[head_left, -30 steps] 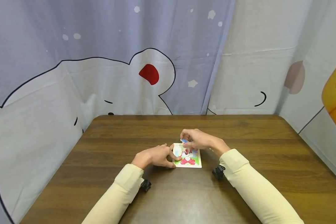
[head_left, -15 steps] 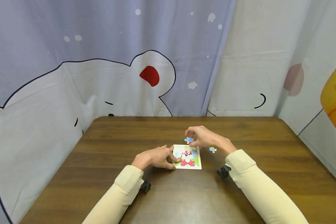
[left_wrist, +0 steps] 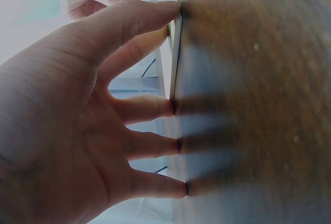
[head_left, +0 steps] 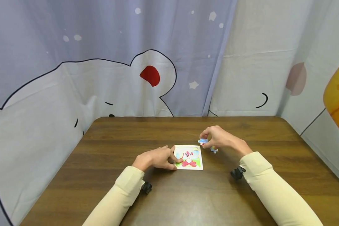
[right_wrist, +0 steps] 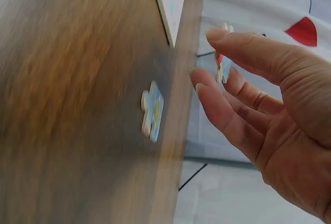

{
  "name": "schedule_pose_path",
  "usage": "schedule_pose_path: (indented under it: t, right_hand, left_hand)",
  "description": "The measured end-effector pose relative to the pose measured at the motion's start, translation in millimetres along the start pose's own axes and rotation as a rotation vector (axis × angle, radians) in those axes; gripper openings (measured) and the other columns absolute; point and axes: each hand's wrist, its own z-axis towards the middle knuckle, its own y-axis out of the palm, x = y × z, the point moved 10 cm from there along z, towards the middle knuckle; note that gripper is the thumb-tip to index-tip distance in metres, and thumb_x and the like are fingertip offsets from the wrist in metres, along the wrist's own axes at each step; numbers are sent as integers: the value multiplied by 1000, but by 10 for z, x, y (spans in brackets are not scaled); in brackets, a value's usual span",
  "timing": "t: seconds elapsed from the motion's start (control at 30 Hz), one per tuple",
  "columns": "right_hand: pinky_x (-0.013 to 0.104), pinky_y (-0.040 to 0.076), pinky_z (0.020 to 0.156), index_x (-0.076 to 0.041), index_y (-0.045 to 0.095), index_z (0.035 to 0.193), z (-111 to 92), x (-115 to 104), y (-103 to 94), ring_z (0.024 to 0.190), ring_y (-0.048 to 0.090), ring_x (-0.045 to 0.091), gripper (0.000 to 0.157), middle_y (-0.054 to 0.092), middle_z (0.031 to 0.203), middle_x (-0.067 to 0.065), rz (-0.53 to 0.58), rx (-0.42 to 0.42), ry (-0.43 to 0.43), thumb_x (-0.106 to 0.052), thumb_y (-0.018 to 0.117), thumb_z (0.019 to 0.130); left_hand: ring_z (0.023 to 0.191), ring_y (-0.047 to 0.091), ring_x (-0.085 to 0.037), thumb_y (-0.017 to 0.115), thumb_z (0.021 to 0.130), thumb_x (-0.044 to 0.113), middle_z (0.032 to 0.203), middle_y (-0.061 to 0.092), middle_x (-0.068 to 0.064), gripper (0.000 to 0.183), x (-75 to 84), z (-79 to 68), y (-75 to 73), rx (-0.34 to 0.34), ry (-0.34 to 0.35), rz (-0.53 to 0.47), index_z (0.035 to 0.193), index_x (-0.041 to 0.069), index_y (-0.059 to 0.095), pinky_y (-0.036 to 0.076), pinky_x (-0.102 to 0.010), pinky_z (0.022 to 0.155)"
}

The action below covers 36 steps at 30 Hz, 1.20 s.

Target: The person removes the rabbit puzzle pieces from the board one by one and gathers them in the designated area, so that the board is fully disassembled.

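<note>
A small square jigsaw puzzle board [head_left: 190, 146] with a pink-and-white cartoon animal lies flat on the table. My left hand [head_left: 155, 157] steadies it from the left: the index finger reaches onto the picture, the thumb rests at the near corner. In the left wrist view the other fingertips [left_wrist: 178, 145] touch the tabletop. My right hand [head_left: 219, 138] pinches a blue puzzle piece [head_left: 203, 140] between thumb and fingers, above the table beyond the board's far right corner. Partly under that hand in the head view, a second puzzle piece [right_wrist: 153, 113] lies loose on the table.
The wooden table [head_left: 124, 133] stretches to both sides and behind the board. A printed curtain [head_left: 107, 81] hangs along its back edge. Black wrist cameras [head_left: 237, 173] sit under both cuffs.
The right hand has moved right, from over the board's top edge to past its far right corner, carrying the blue puzzle piece. The left hand stays put on the board.
</note>
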Motion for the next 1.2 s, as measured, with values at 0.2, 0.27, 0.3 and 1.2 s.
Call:
schedule_pose_path:
  t: [0.2, 0.27, 0.3, 1.2]
  right_hand:
    - [45, 56, 51, -3, 76, 102, -120, 183, -68, 53, 67, 31, 24, 63, 98, 12, 70, -15, 59, -3, 83, 79]
    - [44, 56, 49, -3, 76, 103, -169, 235, -111, 52, 66, 29, 24, 64, 99, 12, 58, -5, 68, -3, 83, 79]
    - [42, 56, 48, -3, 76, 103, -194, 261, -135, 51, 65, 27, 24, 65, 100, 12, 47, 1, 69, -4, 83, 79]
    - [26, 50, 63, -2, 76, 101, -500, 670, -193, 73, 59, 12, 28, 70, 86, -1, -103, -39, 46, -10, 87, 76]
  left_hand:
    - [145, 18, -52, 73, 93, 35, 160, 24, -22, 39, -10, 0, 13, -3, -1, -4, 132, 30, 67, 20, -55, 117]
    - [145, 18, -52, 73, 93, 35, 159, 24, -22, 39, -9, 5, 12, -1, 2, -7, 132, 29, 67, 20, -55, 117]
    - [145, 18, -52, 73, 93, 35, 159, 24, -22, 39, -10, 8, 10, 0, 2, -8, 131, 29, 68, 20, -55, 117]
    - [144, 18, -52, 73, 93, 35, 159, 24, -22, 39, -11, 1, 6, 4, -6, -18, 131, 30, 67, 19, -55, 117]
